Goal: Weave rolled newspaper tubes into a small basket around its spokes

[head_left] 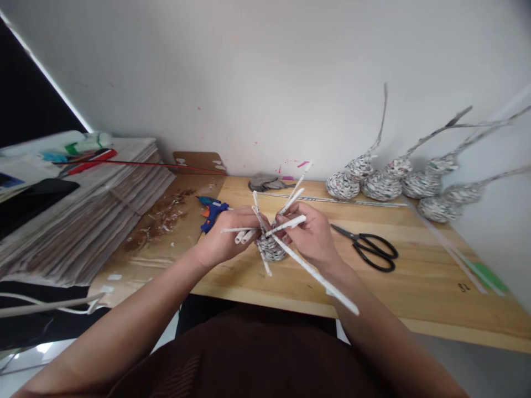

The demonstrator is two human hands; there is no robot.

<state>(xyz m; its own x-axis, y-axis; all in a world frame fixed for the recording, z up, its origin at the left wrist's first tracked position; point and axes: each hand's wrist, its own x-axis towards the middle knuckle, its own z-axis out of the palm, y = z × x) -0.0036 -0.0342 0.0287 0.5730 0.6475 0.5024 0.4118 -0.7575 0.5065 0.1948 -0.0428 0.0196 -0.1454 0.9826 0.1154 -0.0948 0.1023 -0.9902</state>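
Observation:
Between my hands is a small round woven body of rolled newspaper, with several paper tubes sticking out of its top in different directions. My left hand is closed round the left side of the weave and some of the tubes. On the other side, my right hand pinches a paper tube close to the top of the weave. The longest tube slants down to the right across my right wrist. My fingers hide part of the weaving.
Scissors lie right of my hands, a blue glue gun to the left. Several finished woven gourd shapes stand at the back right. Long paper tubes and a grey cloth lie by the wall. Stacked newspapers fill the left.

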